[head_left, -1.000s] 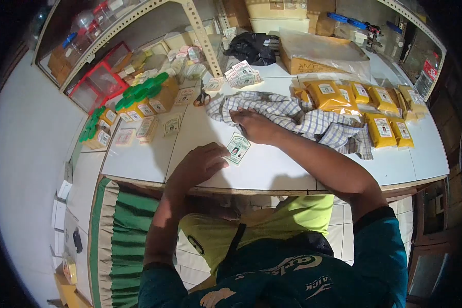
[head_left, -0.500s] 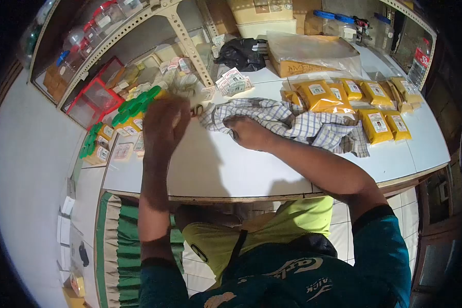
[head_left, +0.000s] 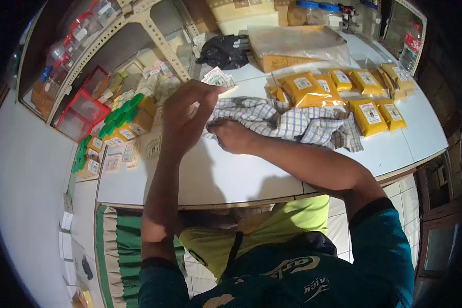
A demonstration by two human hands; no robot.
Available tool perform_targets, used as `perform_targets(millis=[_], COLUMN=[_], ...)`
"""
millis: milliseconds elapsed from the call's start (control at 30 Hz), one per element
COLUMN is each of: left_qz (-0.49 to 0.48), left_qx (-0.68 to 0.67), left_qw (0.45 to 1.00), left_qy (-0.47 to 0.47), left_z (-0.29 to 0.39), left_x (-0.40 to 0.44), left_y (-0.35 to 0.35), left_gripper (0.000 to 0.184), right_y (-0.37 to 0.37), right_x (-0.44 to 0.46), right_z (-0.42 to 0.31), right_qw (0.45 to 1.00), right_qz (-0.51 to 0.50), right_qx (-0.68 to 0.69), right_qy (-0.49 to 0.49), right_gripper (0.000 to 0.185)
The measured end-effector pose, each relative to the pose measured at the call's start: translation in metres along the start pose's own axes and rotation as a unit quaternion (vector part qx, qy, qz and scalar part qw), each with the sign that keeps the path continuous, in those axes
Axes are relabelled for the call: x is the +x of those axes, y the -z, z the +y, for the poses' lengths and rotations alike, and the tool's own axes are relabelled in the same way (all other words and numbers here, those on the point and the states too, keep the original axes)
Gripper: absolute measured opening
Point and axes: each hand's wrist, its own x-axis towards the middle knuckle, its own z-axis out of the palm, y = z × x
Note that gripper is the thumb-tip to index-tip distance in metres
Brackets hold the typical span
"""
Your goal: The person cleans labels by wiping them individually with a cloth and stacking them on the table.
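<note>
My left hand [head_left: 190, 115] hovers over the table, left of a crumpled blue-and-white checked cloth [head_left: 287, 120]. Its thumb and fingers are curved and look apart, with nothing plain between them; the fingertips come close in view to a small stack of printed labels [head_left: 218, 78]. At the cloth's left end, my right hand [head_left: 235, 137] has its fingers curled in against the fabric. What lies under those fingers is hidden. Below and left of my left hand, a single label [head_left: 154, 146] lies on the tabletop beside other labels [head_left: 132, 154].
Bags of yellow powder [head_left: 367, 117] stand at right. Green-lidded jars [head_left: 123, 115] line the left, near a red-edged clear box [head_left: 84, 110]. Behind are a black plastic bag [head_left: 223, 53], a plastic-covered carton [head_left: 297, 47] and a metal shelf post [head_left: 161, 38].
My left hand has moved right, from near the green-lidded jars toward the cloth and label stack. A label beneath its former place now shows. My right hand stays at the cloth; the view has shifted slightly.
</note>
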Motion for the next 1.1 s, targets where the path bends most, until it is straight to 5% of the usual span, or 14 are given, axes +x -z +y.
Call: perform_targets(millis=[33, 67, 100, 133, 167, 200, 233, 1100], left_qz=[0.008, 0.117, 0.121, 0.126, 0.128, 0.072, 0.143, 0.280], left_qx=[0.004, -0.037, -0.031, -0.234, -0.419, -0.493, -0.579, -0.568], left_qw=[0.999, 0.979, 0.976, 0.963, 0.893, 0.852, 0.790, 0.759], left_qy=[-0.031, 0.165, 0.178, 0.040, -0.105, -0.161, -0.144, -0.154], left_z=[0.033, 0.053, 0.084, 0.128, 0.161, 0.174, 0.192, 0.173], left_x=[-0.010, -0.050, -0.068, -0.069, -0.064, -0.054, -0.063, -0.069], left_y=[0.013, 0.019, 0.031, 0.047, 0.060, 0.060, 0.057, 0.042], left_gripper=[0.022, 0.038, 0.038, 0.031, 0.030, 0.025, 0.020, 0.028], right_y=[-0.001, -0.032, -0.020, 0.000, 0.003, 0.005, 0.011, 0.020], right_x=[0.003, 0.010, 0.008, 0.005, 0.005, 0.006, 0.005, 0.007], right_z=[0.000, 0.025, 0.013, 0.000, -0.001, -0.001, -0.006, -0.010], right_qw=[1.000, 0.997, 1.000, 1.000, 0.998, 0.997, 0.997, 0.994], right_qz=[0.013, 0.067, 0.025, -0.020, -0.048, -0.075, -0.068, -0.096], right_qx=[-0.010, 0.008, -0.003, -0.014, -0.005, 0.001, -0.016, -0.037], right_qy=[0.017, 0.048, 0.014, -0.017, -0.027, -0.034, -0.024, -0.017], right_gripper=[0.034, 0.034, 0.034, 0.033, 0.036, 0.039, 0.038, 0.039])
